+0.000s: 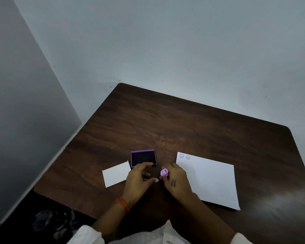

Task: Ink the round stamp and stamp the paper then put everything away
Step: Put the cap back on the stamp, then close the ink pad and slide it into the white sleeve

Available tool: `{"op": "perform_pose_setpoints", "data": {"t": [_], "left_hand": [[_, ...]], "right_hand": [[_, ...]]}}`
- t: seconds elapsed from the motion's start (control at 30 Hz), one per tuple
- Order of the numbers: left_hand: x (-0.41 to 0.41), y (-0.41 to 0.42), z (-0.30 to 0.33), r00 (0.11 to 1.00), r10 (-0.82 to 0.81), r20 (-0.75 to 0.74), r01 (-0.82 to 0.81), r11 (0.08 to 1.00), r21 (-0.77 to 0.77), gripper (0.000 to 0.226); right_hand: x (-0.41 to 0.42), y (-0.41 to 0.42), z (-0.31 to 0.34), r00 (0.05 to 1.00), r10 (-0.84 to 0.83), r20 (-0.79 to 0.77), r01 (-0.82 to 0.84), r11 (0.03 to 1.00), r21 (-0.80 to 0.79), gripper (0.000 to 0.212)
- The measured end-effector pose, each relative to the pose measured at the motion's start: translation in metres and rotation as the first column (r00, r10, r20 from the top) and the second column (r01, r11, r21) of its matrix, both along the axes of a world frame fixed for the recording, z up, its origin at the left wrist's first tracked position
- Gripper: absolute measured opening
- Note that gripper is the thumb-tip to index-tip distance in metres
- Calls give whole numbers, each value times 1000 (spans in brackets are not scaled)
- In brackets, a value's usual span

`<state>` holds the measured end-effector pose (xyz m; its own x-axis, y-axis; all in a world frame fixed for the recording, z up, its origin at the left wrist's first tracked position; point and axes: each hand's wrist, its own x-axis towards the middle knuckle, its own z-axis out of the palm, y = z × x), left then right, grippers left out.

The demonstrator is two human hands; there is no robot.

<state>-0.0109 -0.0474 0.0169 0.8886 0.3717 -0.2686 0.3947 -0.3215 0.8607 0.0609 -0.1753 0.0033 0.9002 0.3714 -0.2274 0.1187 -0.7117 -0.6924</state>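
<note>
Stamp work sits on a dark wooden table [183, 120]; white paper [211, 180] carries two purple prints [184, 156]; small card [117, 173] left; ink pad [143, 157] open; left hand [139, 178] loosely curled, empty, beside it; right hand [176, 178] pinches the round stamp [164, 172].

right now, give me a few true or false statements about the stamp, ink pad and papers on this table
1. The right hand holds the round purple stamp. True.
2. The large white paper carries no stamp marks. False: two round purple marks sit near its far left corner.
3. The ink pad lies open, its dark pad showing. True.
4. The small white card lies on top of the large paper. False: it lies apart, left of the ink pad, on the bare table.
5. The left hand rests on the large paper. False: it is beside the ink pad.
</note>
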Motion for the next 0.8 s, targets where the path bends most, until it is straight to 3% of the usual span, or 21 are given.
{"op": "perform_pose_setpoints", "data": {"t": [0.23, 0.37, 0.47, 0.63, 0.8], "left_hand": [[-3, 2, -5, 1000, -3, 18, 2, 1000, 19, 55], [-6, 7, 0, 996, 61, 68, -62, 998, 9, 52], [-12, 12, 6, 975, 174, 136, -178, 984, 14, 51], [-25, 28, 14, 890, 387, 241, -410, 911, 53, 53], [-44, 56, 0, 862, 486, 141, -506, 841, 194, 66]], "right_hand": [[3, -1, 0, 998, 39, -39, -40, 999, -35, 25], [5, 3, 18, 988, 67, 139, -52, 993, -106, 41], [4, 17, 34, 977, 63, 202, -55, 997, -45, 51], [-2, 51, 33, 939, 262, 221, -274, 961, 25, 59], [-9, 82, 23, 849, 496, 183, -493, 868, -66, 76]]}}
